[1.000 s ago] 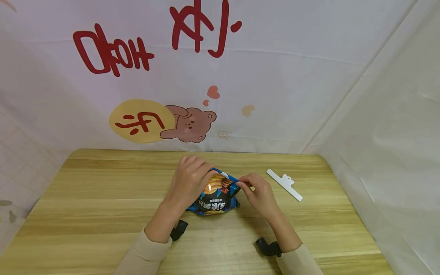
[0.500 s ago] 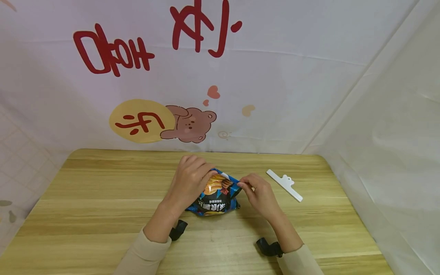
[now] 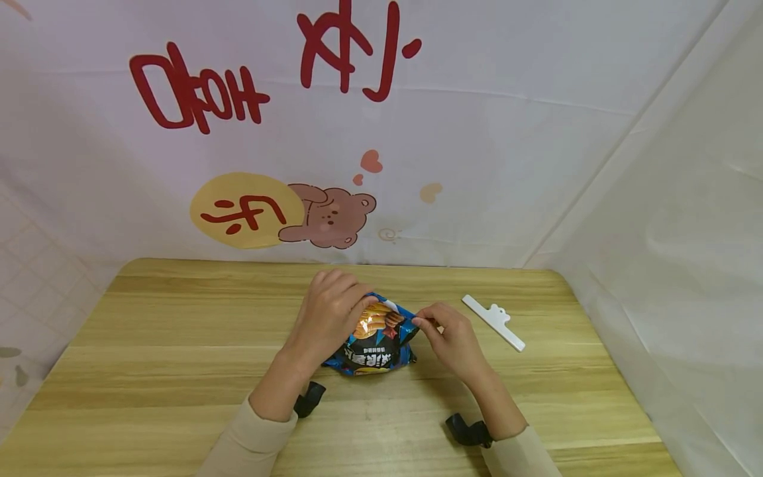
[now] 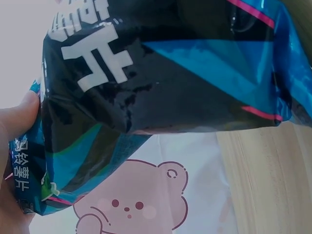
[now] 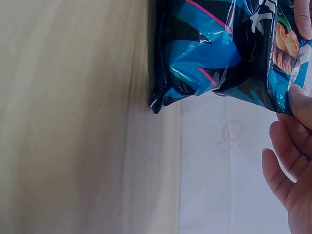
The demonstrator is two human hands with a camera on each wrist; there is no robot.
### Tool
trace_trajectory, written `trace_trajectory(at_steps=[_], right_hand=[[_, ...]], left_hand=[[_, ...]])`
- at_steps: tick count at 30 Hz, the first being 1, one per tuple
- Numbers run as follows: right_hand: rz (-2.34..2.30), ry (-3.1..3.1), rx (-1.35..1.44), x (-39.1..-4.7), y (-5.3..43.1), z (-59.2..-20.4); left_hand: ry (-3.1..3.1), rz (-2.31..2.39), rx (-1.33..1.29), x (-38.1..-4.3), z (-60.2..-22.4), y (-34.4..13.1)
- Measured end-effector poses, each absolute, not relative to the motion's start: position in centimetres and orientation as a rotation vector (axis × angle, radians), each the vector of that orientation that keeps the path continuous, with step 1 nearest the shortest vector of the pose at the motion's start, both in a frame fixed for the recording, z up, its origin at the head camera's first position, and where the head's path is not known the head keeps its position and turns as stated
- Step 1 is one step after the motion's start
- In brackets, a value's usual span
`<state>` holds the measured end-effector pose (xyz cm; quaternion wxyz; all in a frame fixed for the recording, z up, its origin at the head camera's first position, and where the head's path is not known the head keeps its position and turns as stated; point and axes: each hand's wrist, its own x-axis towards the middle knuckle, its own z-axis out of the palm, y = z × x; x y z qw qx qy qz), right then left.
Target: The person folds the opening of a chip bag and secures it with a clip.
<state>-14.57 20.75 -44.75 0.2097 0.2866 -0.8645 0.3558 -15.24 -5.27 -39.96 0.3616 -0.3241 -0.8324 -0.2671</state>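
Mid-frame, the left hand (image 3: 329, 315) and right hand (image 3: 451, 336) pinch the chip bag (image 3: 375, 343) by its apparently folded edge, which could unroll if either slips

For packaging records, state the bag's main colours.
The bag is black and blue, clearest in the left wrist view.

Spotted a white clip (image 3: 493, 322) at the right on the wood-grain table (image 3: 179, 371); saw, across the far white fabric backdrop (image 3: 507, 152), a printed brown bear (image 3: 340, 222) touching a yellow disc (image 3: 262, 228), with red characters (image 3: 344, 46) and hearts (image 3: 371, 161) above.
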Motion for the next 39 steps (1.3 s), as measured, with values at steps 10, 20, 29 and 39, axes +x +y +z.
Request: trace_trajectory(at_steps=[10,20,29,39], right_hand=[[1.051,-2.457,0.778,-14.3,20.9,-44.2],[1.058,-2.492,0.763,-14.2,20.7,-43.9],[0.929,-2.520,0.763,-14.3,21.8,-43.3],[0.645,-2.565,0.756,-14.8,26.1,-43.2]], left_hand=[[-2.136,-0.716,-0.850,-15.3,-39.9,-5.4],[-2.127,-0.717,-0.858,-15.2,-40.0,-5.6],[-2.126,-0.736,-0.851,-15.2,-40.1,-5.7],[-2.113,-0.749,-0.877,-15.4,-40.0,-5.4]])
